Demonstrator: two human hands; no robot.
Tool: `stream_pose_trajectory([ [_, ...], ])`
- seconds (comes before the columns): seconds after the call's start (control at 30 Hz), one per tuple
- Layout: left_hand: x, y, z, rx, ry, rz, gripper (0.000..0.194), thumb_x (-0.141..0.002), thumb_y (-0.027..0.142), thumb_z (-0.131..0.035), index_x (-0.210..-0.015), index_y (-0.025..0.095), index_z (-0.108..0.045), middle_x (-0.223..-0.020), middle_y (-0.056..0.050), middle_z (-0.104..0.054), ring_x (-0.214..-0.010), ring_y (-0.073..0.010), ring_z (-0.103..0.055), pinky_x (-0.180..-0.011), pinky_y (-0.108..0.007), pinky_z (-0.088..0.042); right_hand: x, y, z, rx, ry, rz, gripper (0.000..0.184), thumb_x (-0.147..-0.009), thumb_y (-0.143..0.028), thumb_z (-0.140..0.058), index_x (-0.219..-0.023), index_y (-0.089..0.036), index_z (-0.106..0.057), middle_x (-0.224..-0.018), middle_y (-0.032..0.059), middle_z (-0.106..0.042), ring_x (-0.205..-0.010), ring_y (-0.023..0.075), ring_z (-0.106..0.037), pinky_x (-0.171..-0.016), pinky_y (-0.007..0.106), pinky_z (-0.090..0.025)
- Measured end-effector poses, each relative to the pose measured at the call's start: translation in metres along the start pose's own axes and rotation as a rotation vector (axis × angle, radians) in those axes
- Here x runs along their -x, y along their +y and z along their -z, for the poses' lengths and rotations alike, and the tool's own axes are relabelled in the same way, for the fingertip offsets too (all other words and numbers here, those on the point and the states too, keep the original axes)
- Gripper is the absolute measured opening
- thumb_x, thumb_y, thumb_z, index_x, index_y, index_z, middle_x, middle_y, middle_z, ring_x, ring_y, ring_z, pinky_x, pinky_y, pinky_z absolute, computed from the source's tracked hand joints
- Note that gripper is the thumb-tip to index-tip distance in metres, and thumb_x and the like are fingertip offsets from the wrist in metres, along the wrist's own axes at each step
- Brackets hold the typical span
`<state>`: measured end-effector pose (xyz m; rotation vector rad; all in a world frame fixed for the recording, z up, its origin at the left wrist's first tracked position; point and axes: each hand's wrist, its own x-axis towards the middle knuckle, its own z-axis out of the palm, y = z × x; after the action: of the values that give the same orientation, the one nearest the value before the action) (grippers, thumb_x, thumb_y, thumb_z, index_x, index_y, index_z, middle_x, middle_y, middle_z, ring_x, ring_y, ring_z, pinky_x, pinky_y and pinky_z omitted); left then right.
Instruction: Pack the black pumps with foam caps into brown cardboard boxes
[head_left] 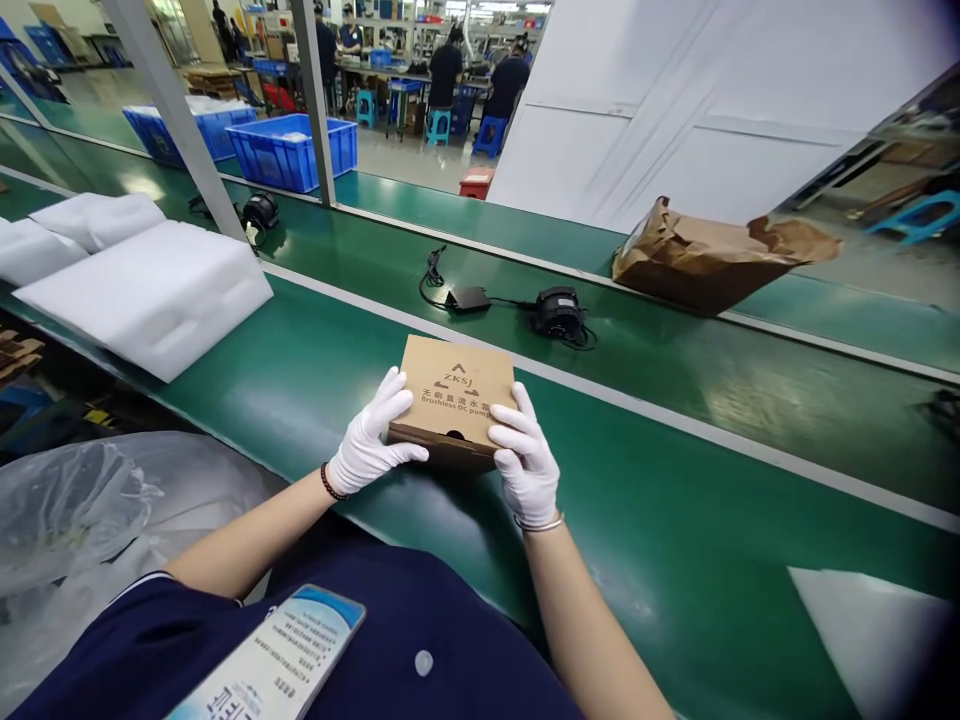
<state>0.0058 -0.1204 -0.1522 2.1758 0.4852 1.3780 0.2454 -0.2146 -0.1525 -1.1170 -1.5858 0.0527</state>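
My left hand (371,437) and right hand (526,455) wear white gloves against a tan cardboard box (457,385) printed in dark brown. Under it the conveyor belt (645,500) is deep green, the foam pads (142,290) are white, and the plastic crate (291,150) beyond is bright blue with ribbed sides.

Matt cardbd box (457,385) (kraft), glossy grn belt (675,560).
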Motion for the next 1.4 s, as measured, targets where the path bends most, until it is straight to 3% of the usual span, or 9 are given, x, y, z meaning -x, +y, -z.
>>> stream_pose_trajectory([
  [0.17,0.0,-0.007,0.007,-0.116,-0.064,-0.283,0.065,-0.082,0.03,-0.077,-0.139,0.032,-0.044,-0.127,-0.006,-0.065,-0.121,-0.0244,-0.063,-0.112,-0.058,-0.043,0.007,-0.001,0.004,0.119,0.013,0.058,0.026,-0.087,-0.051,-0.067,-0.096,-0.027,-0.063,-0.108,0.0056,-0.068,-0.131,0.0324,-0.051,-0.108,0.067,-0.039],
  [0.3,-0.007,-0.001,0.01,-0.171,-0.059,-0.316,0.051,-0.08,0.019,-0.078,-0.124,0.03,-0.054,-0.111,-0.001,-0.07,-0.109,-0.018,-0.067,-0.106,-0.049,-0.05,-0.012,-0.03,0.012,0.313,-0.138,0.071,0.027,-0.093,-0.05,-0.059,-0.086,-0.025,-0.065,-0.094,0.0041,-0.072,-0.119,0.0289,-0.06,-0.115,0.063,-0.03],
  [0.43,-0.006,0.011,0.009,-0.153,-0.088,-0.161,0.033,-0.083,0.029,-0.076,-0.112,0.028,-0.06,-0.13,-0.005,-0.062,-0.134,-0.0239,-0.05,-0.113,-0.054,-0.042,-0.034,-0.074,0.008,0.46,-0.278,-0.038,0.027,-0.096,-0.045,-0.056,-0.085,-0.023,-0.067,-0.109,0.0058,-0.072,-0.117,0.0277,-0.061,-0.118,0.059,-0.023],
  [0.6,0.006,0.029,-0.008,0.051,-0.134,0.268,0.055,-0.075,0.051,-0.078,-0.114,0.02,-0.054,-0.165,-0.013,-0.004,-0.147,-0.0322,-0.03,-0.111,-0.05,-0.046,-0.036,-0.087,0.002,0.502,-0.417,0.03,0.026,-0.096,-0.035,-0.057,-0.075,-0.024,-0.067,-0.12,0.0029,-0.069,-0.124,0.0282,-0.056,-0.116,0.058,-0.022],
  [0.9,0.004,0.04,-0.026,0.194,0.006,0.415,0.048,-0.079,0.051,-0.075,-0.103,0.019,-0.049,-0.166,-0.015,0.002,-0.142,-0.0299,-0.041,-0.111,-0.048,-0.047,0.003,-0.048,-0.01,0.643,-0.135,0.278,0.017,-0.098,-0.03,-0.054,-0.104,-0.032,-0.07,-0.105,-0.0004,-0.075,-0.106,0.022,-0.067,-0.115,0.049,-0.024],
  [1.13,0.004,0.035,-0.027,0.178,0.001,0.354,0.045,-0.076,0.042,-0.08,-0.106,0.018,-0.055,-0.166,-0.016,0.001,-0.148,-0.0331,-0.028,-0.115,-0.049,-0.04,-0.006,-0.064,-0.022,0.736,-0.049,-0.007,0.018,-0.096,-0.025,-0.056,-0.108,-0.029,-0.068,-0.108,0.0034,-0.073,-0.109,0.0224,-0.065,-0.111,0.046,-0.034],
  [1.23,-0.007,0.022,-0.03,0.175,-0.176,0.269,0.044,-0.086,0.037,-0.07,-0.121,0.018,-0.053,-0.165,-0.017,0.006,-0.15,-0.0341,-0.02,-0.118,-0.052,-0.033,0.0,-0.066,-0.014,0.862,-0.175,-0.083,0.033,-0.095,-0.04,-0.058,-0.126,-0.03,-0.061,-0.126,0.0091,-0.066,-0.121,0.0334,-0.056,-0.114,0.069,-0.01],
  [1.3,-0.017,0.008,-0.04,0.203,-0.422,0.217,0.062,-0.091,0.038,-0.061,-0.145,0.019,-0.038,-0.165,-0.018,0.004,-0.151,-0.0329,-0.017,-0.118,-0.052,-0.033,0.006,-0.054,0.0,0.978,-0.179,-0.133,0.042,-0.09,-0.047,-0.064,-0.128,-0.031,-0.057,-0.133,0.0112,-0.061,-0.126,0.0382,-0.05,-0.109,0.078,0.0],
  [1.4,-0.029,-0.012,-0.065,-0.011,-0.803,0.103,0.075,-0.093,0.043,-0.055,-0.156,0.021,-0.021,-0.161,-0.02,-0.023,-0.148,-0.0346,-0.026,-0.118,-0.058,-0.028,0.003,-0.012,0.038,1.116,-0.102,-0.26,0.051,-0.085,-0.045,-0.071,-0.13,-0.027,-0.055,-0.137,0.0146,-0.057,-0.131,0.0382,-0.044,-0.108,0.078,-0.007],
])
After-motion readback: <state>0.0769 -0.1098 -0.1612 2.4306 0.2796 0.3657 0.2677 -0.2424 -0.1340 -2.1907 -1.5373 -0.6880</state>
